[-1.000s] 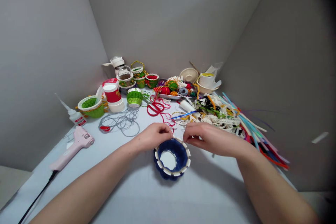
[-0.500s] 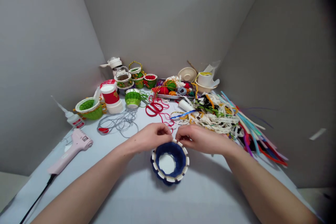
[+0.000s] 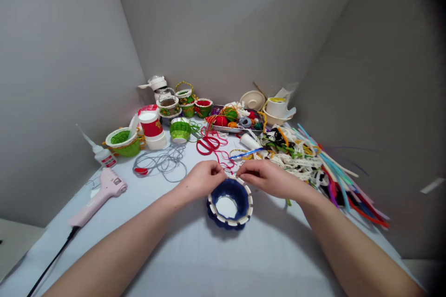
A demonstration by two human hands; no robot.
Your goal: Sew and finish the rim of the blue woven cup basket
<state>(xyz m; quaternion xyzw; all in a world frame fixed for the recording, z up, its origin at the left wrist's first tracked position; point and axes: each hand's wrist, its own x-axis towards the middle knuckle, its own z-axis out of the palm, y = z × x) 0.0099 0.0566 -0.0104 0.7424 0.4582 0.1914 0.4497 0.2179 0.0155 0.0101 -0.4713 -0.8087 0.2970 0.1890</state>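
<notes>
A small blue woven basket (image 3: 213, 220) with a scalloped side and pale tabs round its rim stands in front of me, its white bottom showing inside. At the far side of that rim, my left hand (image 3: 204, 178) has thumb and forefinger pinched together. My right hand (image 3: 266, 177) pinches the same rim a little to the right, its other fingers curled. The fingertips of both hands are close together, and any thin strand between them is too small to make out.
To the left lie a pink glue gun (image 3: 97, 197), a glue bottle (image 3: 105, 157) and grey cord (image 3: 163, 162). Beyond my hands are red scissors (image 3: 208, 146), green baskets (image 3: 180, 131) and a tray of yarn balls (image 3: 237, 128). Lace trims (image 3: 292, 162) and pipe cleaners (image 3: 348, 188) crowd the right.
The view has shifted slightly. The blue basket has moved a little away from me, and both hands stay at its far rim with the fingertips slightly repositioned.
</notes>
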